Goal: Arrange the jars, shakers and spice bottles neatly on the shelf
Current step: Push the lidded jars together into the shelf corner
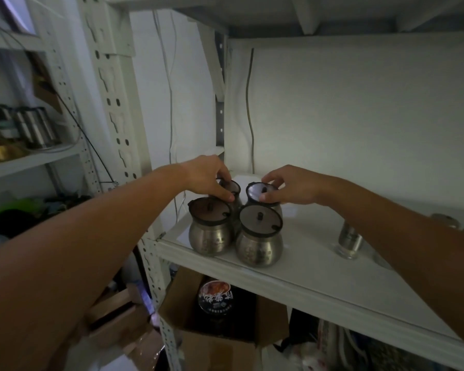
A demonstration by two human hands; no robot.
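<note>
1. The left hand [206, 178] curls its fingers round the lid rim of the rear-left spice jar [232, 187], gripping from above.
2. The right hand [289, 186] pinches the rear-right spice jar [256, 191] the same way, likely to square the 2 together.
3. Just nearer than the fingertips stand the front-left jar [209, 231] and front-right jar [257, 242], completing a tight block of 4 on the white shelf [319, 263].
4. A shaker [350, 241] waits well apart, behind the right forearm.

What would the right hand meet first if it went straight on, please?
The right hand grips the back-right jar by its lid; leftward, the back-left jar under the left hand likely comes next.
</note>
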